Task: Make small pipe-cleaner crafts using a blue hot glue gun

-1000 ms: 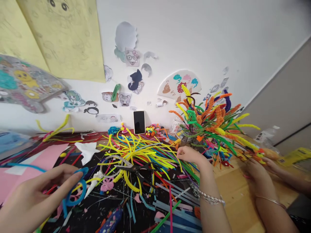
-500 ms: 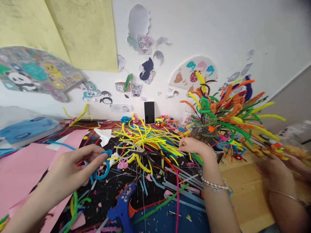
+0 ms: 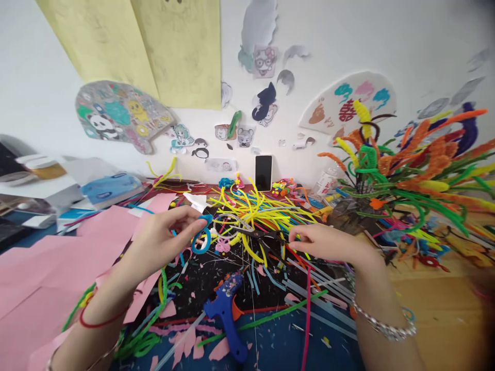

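My left hand (image 3: 167, 234) is closed in a pinch on a curled blue pipe cleaner (image 3: 209, 242), whose loop hangs below the fingertips. To the right, my right hand (image 3: 328, 242) has its fingers bent together; whether anything is between them is too small to tell. Between the hands lie scissors (image 3: 266, 235) with dark handles, partly over a heap of yellow pipe cleaners (image 3: 251, 203). Close to my left fingertips is a pink pipe-cleaner shape (image 3: 223, 245). Below, a blue glue gun (image 3: 226, 306) rests on the table.
Pink paper sheets (image 3: 77, 257) cover the left side. A phone (image 3: 263, 172) leans on the wall. At right stands a bunch of colourful pipe-cleaner stems (image 3: 417, 165). Clear glue sticks (image 3: 320, 309), a green pipe cleaner (image 3: 266, 321) and scraps lie in front.
The view has swung left, so the scene sits further right. The other person's hands at the right have left clear view. My left hand still holds the blue pipe cleaner.
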Available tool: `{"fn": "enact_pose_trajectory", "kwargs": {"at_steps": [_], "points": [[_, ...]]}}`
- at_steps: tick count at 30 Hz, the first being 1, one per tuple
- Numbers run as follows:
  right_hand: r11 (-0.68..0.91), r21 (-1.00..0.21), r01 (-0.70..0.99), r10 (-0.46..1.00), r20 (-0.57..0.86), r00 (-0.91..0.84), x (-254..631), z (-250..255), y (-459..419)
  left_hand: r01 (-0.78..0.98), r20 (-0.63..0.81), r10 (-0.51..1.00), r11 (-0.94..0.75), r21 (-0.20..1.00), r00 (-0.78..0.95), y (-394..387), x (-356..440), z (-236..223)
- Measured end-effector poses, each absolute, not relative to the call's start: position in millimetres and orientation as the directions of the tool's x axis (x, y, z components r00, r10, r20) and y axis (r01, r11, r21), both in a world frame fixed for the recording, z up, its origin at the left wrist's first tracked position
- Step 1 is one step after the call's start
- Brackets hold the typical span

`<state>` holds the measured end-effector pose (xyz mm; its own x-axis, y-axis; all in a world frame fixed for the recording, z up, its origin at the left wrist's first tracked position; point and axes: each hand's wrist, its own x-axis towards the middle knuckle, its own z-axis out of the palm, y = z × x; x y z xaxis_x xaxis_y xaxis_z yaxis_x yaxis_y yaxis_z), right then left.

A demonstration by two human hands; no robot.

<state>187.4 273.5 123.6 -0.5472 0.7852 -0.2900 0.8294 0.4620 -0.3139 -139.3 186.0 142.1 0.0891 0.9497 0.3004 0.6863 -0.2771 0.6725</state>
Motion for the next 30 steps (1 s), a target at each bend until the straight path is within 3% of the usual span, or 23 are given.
{"fn": "enact_pose_trajectory", "kwargs": {"at_steps": [6,10,14,16,21,23,27,30], "points": [[0.481,-0.258,0.838,0.794,-0.279,-0.541,177,126,260,0.737,0.347,0.928,-0.330,0.590,0.137,169,-139,157],[0.554,-0.338,0.760,0.769,-0.140,-0.623,158,131,252,0.727,0.371,0.921,-0.337,0.598,0.122,167,-140,161],[0.617,-0.600,0.509,0.624,-0.021,-0.781,127,134,230,0.694,0.298,0.923,-0.379,0.612,0.242,167,-129,157],[0.619,-0.674,0.404,0.583,0.049,-0.811,112,131,217,0.657,0.262,0.921,-0.389,0.646,0.288,167,-119,151],[0.669,-0.604,0.433,0.645,0.184,-0.741,90,117,201,0.596,0.056,0.914,-0.307,0.742,0.402,166,-122,124],[0.665,-0.595,0.452,0.652,0.168,-0.739,87,111,202,0.666,0.037,0.915,-0.319,0.675,0.402,167,-145,111],[0.657,-0.556,0.509,0.680,0.146,-0.718,80,96,208,0.844,-0.050,0.905,-0.372,0.387,0.422,172,-211,85],[0.684,-0.538,0.493,0.663,0.175,-0.728,76,89,211,0.873,-0.102,0.895,-0.390,0.294,0.434,176,-247,69]]}}
